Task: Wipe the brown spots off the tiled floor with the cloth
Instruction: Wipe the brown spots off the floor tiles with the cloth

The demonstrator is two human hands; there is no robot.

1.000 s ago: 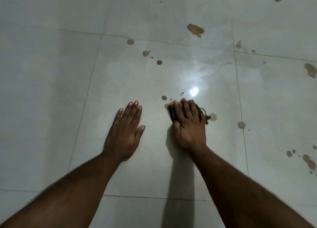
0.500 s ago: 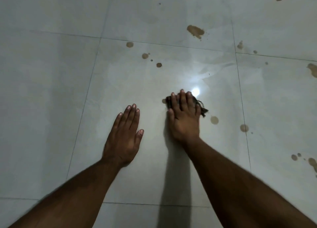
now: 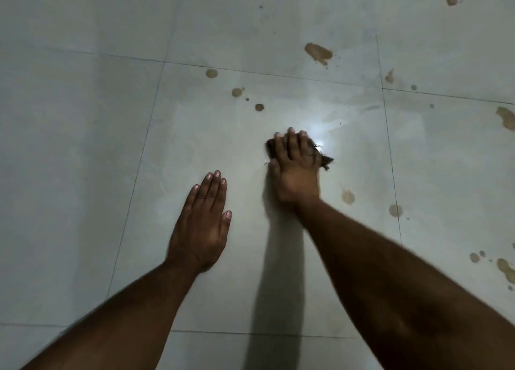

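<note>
My right hand (image 3: 294,169) presses a small dark cloth (image 3: 324,159) flat on the pale tiled floor (image 3: 83,146); only the cloth's frayed edges show around the fingers. My left hand (image 3: 204,222) lies flat on the same tile, fingers together, holding nothing. Brown spots dot the floor: a trio (image 3: 237,92) beyond the cloth, a large blotch (image 3: 317,52) further off, two round marks (image 3: 348,197) right of my right wrist, and more along the right edge (image 3: 505,269).
Thin grout lines (image 3: 390,152) split the floor into large glossy tiles. A bright light reflection (image 3: 317,135) sits just past my right fingertips. My forearm casts a dark shadow (image 3: 278,286) toward me.
My right hand has pushed the cloth forward, away from me, over the small spots near it, which no longer show. The left hand stays planted in place.
</note>
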